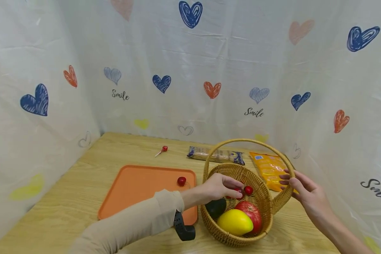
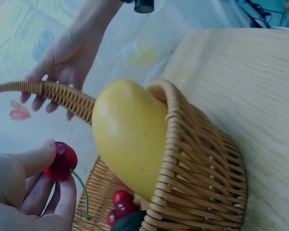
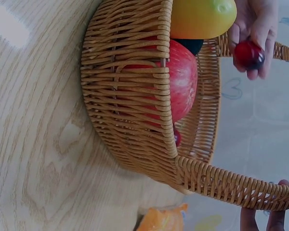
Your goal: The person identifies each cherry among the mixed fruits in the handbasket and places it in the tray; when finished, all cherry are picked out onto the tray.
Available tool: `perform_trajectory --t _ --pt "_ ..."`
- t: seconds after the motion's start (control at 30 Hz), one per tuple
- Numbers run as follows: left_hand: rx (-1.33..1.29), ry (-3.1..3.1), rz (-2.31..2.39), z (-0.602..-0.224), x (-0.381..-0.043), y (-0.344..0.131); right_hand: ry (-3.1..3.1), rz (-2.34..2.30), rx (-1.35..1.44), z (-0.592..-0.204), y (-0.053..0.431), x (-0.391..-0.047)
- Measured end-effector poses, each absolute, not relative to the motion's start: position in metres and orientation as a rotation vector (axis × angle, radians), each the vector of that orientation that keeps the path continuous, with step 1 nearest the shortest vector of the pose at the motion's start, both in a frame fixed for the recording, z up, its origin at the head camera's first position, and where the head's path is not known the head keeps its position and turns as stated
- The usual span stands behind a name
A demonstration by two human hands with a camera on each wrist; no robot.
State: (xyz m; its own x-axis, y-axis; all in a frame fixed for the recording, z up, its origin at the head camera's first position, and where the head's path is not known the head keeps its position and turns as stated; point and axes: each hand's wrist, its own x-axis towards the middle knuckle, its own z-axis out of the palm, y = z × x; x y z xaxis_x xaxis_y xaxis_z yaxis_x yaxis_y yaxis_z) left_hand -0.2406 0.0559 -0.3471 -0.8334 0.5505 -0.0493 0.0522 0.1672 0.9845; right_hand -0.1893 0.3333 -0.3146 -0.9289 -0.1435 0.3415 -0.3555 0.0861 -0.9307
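Observation:
Between thumb and fingers, my left hand (image 1: 216, 187) pinches a dark red cherry (image 2: 63, 161) with a green stem, above the opening of a wicker basket (image 1: 230, 241). My right hand (image 1: 314, 195) holds the right side of the basket's tall handle (image 1: 287, 165), fingers behind it and thumb in front. Inside the basket lie a yellow mango (image 1: 235, 222), a red apple (image 1: 254, 213), a dark green fruit (image 1: 216, 208) and several cherries (image 2: 124, 206). The left hand covers part of the basket's inside in the head view.
Left of the basket lies an orange tray (image 1: 136, 190) with one cherry (image 1: 181, 181) near its right edge. Behind stand a red lollipop (image 1: 164, 148) and a long clear packet (image 1: 214, 154). An orange bag (image 1: 268, 169) lies behind the handle. Patterned curtains enclose the wooden table (image 1: 60, 211).

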Motion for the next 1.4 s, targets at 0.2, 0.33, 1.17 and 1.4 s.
perform_trajectory --t 0.2,0.33,1.17,1.4 --pt "0.565 2.051 1.72 -0.348 -0.236 0.042 -2.181 1.973 0.514 -0.315 0.334 -0.189" --pt "0.548 2.014 1.755 -0.348 -0.237 0.022 -2.176 1.984 0.517 -0.316 0.335 -0.189" --pt "0.105 2.149 2.066 -0.374 -0.288 -0.129 -2.165 2.008 0.521 -0.316 0.335 -0.189" --pt "0.063 2.189 2.061 -0.383 -0.29 -0.141 -2.167 2.018 0.506 -0.314 0.331 -0.189"
